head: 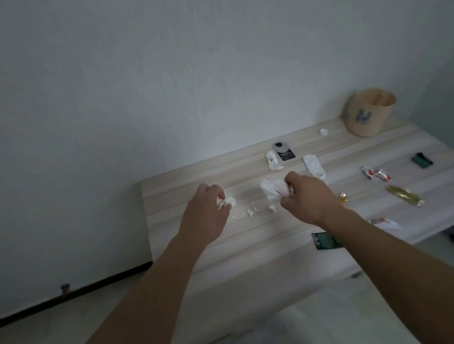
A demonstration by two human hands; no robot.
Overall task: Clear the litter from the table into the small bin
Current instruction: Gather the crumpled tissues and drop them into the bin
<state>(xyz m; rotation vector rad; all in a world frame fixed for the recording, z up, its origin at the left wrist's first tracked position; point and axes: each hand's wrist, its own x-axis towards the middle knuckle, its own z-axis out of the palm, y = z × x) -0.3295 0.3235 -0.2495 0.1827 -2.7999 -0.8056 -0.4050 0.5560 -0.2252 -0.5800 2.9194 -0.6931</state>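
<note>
Pinching crumpled white tissue [274, 191] in right hand [311, 199], left hand [205, 217] clutching small wad [229, 201], pale woodgrain table [232, 249]

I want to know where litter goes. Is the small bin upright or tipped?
Tipped: the small bin leans on the table, its open mouth facing right and up.
</note>
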